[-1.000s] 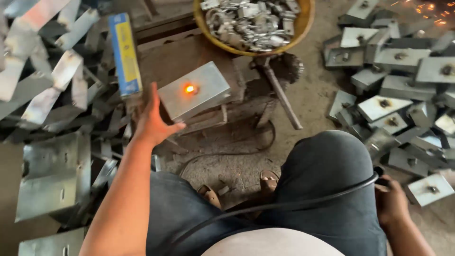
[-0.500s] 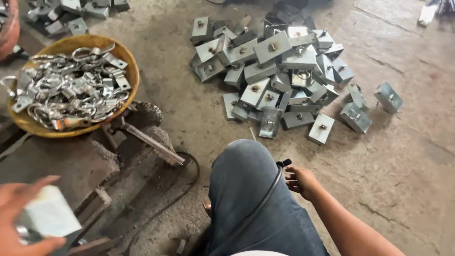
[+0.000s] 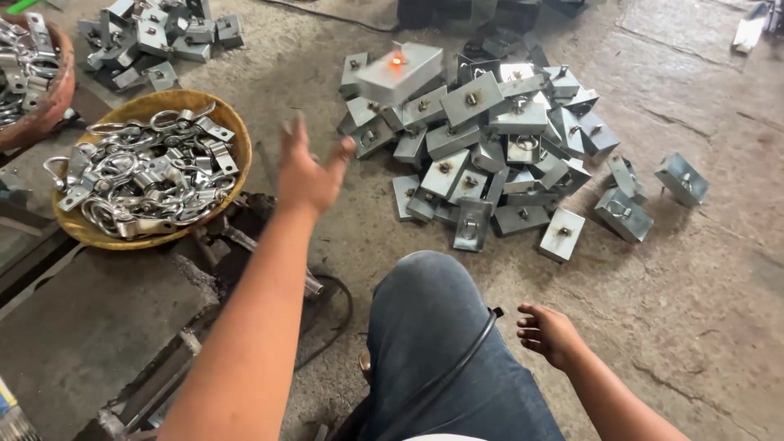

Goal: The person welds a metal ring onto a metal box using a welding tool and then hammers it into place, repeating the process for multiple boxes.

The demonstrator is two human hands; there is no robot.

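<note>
While I look down from the head camera, the rough grey concrete floor (image 3: 702, 310) fills most of the view, and on it lies a big heap of grey rectangular metal brackets (image 3: 498, 155), each with a small bolt on its face. Left of that heap sits a round yellow-brown woven basket (image 3: 237, 143) loaded with shiny steel clips and rings, with a dark steel work block (image 3: 90, 327) just below it. At the upper left is a second, smaller pile of grey metal brackets (image 3: 155, 37). My grey-trousered knee (image 3: 425, 318) comes up at bottom centre, with a black cable (image 3: 457, 363) draped across it. My left hand (image 3: 309, 173) is stretched out over the floor between basket and heap, fingers spread and holding nothing. Beyond it, at the heap's near-left top, is one grey metal bracket with a glowing orange spot (image 3: 398, 72), clear of my fingers. My right hand (image 3: 549, 333) hangs beside the knee, loosely curled and empty, near the cable.
</note>
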